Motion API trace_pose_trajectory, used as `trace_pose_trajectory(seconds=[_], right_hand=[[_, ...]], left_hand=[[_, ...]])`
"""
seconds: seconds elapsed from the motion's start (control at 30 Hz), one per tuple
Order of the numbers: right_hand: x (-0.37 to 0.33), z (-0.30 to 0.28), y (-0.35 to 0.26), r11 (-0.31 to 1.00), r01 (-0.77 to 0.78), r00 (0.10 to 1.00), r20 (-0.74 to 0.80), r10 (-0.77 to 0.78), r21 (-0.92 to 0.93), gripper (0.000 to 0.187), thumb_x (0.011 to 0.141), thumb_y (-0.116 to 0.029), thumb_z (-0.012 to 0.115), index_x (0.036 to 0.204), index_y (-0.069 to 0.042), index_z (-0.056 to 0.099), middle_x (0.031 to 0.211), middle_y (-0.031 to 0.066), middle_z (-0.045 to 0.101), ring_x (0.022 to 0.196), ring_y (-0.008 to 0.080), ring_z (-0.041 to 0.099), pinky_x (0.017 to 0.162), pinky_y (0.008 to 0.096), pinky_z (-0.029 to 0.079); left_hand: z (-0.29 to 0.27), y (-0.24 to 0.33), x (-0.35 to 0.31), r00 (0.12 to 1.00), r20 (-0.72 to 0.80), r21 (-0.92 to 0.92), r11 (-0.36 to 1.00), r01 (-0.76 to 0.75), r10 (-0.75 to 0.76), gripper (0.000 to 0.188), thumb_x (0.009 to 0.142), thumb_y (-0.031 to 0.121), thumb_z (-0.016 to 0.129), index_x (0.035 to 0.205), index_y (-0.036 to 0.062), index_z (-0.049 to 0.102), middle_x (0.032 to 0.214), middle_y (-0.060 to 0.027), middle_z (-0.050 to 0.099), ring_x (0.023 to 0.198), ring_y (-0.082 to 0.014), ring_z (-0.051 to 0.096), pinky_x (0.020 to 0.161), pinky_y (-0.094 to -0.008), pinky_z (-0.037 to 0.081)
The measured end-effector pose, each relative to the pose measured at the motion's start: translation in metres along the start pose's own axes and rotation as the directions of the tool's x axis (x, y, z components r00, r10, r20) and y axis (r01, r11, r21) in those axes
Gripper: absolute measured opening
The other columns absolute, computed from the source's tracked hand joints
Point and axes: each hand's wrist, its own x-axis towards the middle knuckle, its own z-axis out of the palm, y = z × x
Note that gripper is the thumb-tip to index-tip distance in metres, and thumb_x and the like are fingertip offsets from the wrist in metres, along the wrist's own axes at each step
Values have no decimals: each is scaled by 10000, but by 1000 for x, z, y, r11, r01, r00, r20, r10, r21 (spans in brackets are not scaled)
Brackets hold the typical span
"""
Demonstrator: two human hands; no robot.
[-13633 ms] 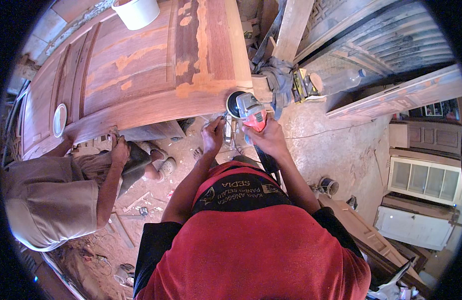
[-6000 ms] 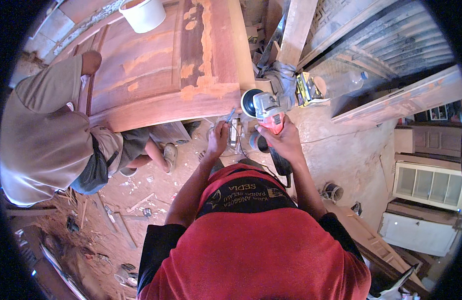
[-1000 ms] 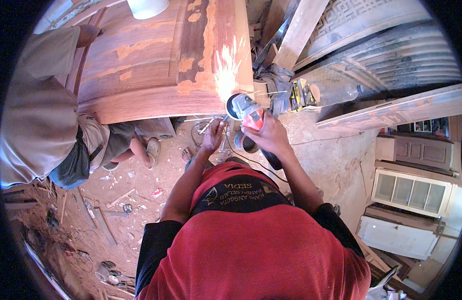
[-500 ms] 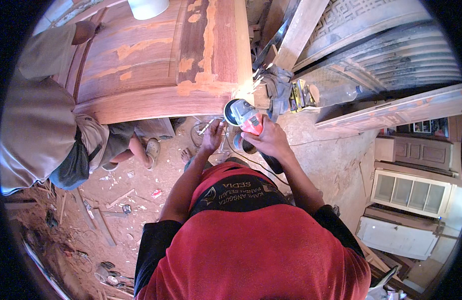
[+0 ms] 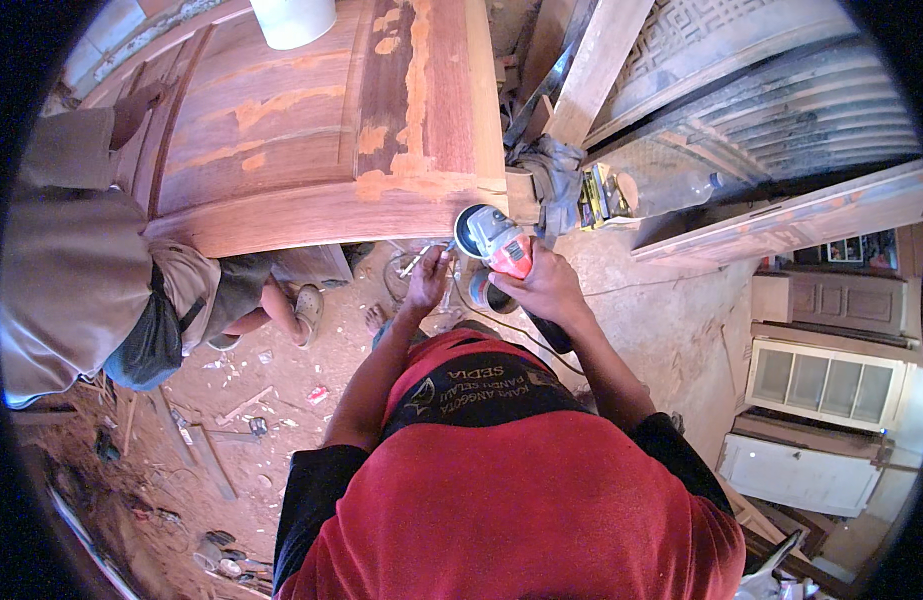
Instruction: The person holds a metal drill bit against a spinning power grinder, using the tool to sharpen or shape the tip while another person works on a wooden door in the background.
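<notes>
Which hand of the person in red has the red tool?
The right hand: it grips the red-grey grinder; the left hand pinches a thin piece.

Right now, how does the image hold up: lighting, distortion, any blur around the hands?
Head view, rim: corners black out and the wooden panel's near edge bows; head view, far right: a pale patch looks nearly washed out, while the lower left is dimmer; head view, centre: left hand, right hand and angle grinder show without obvious blur, but the thin piece is too small to identify.

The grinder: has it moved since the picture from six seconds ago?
Yes, the grinder moved left, judged against the near right corner of the wooden panel.
</notes>
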Motion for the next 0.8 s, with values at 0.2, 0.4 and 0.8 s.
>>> trace_pose_trajectory(seconds=[0.2, 0.4, 0.8], right_hand=[[10, -5, -10, 998, -41, 998, -45, 38, -56, 712, 776, -564, 777, 1138, 17, 579, 923, 258, 711, 881, 433, 709, 778, 500, 566], [9, -16, -7, 997, -59, 994, -99, 54, -49, 731, 787, -567, 762, 1172, 20, 559, 918, 249, 718, 879, 432, 712, 771, 513, 570], [16, -12, -13, 995, -84, 993, -87, 79, -57, 698, 776, -545, 789, 1110, 34, 588, 928, 252, 707, 905, 421, 709, 786, 484, 559]], left_hand=[[2, -7, -1, 997, -5, 43, 996, 80, -80, 240, 1063, 222, 501, 991, 10, 589, 751, -154, 515, 707, -266, 482, 695, -405, 452], [0, -6, -1, 999, 9, 17, 999, 33, -33, 237, 1059, 223, 511, 1010, 12, 606, 765, -182, 547, 713, -311, 525, 691, -435, 462], [-3, 1, 0, 996, 36, 42, 996, 81, -83, 239, 1063, 224, 510, 1013, 16, 617, 737, -166, 544, 715, -286, 533, 698, -424, 454]])
